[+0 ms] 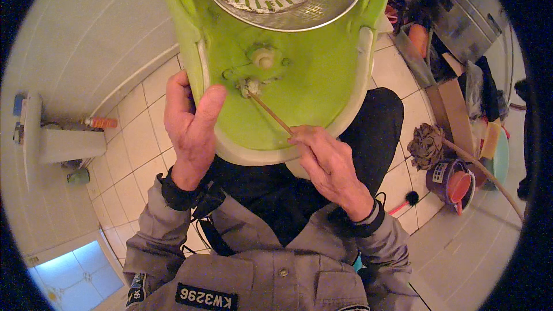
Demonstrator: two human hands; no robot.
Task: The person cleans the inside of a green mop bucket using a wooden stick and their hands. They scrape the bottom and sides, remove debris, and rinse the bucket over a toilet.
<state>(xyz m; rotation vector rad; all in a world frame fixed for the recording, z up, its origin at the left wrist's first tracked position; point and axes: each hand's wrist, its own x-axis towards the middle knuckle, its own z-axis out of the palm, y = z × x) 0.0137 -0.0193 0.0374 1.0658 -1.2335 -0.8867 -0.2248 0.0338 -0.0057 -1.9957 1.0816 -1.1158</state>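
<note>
A green plastic spin-mop bucket with a pale rim rests at my lap. My left hand grips its left wall, thumb on the inner side and fingers outside. Between the fingertips of my right hand is a thin wooden stick, perhaps a chopstick. The stick's far tip touches a clump of greyish debris on the green surface. Just beyond the clump, a round pale plastic fitting has dark grime around it. A perforated stainless steel wringer basket fills the far end, its slotted pale ring dirty.
White tiles cover the floor. To the left stand a pedestal washbasin and an orange bottle. On the right are a mop head, a purple bucket with a red scoop, cardboard and a black-headed brush.
</note>
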